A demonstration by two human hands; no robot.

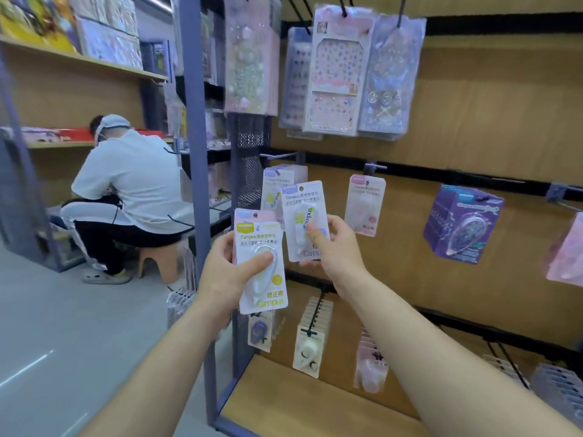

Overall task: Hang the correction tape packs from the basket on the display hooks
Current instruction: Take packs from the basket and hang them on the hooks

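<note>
Bright, even overhead shop light, shadows faint. Plastic glints on the sticker sheets (339,74); well right of them the hanging packs (568,250) smear, and left of them uprights (192,121) bow.

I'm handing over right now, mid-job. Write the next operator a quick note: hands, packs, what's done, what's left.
Left hand grips a stack of packs, at least two, with a Campus one in front.
Right hand pinches a single Campus pack, raised in front of the hung Campus packs below their hook; it is not yet on the hook.
Done: some packs already hang there.
Left: hang the single Campus pack, then the stack. The basket is out of view.
</note>
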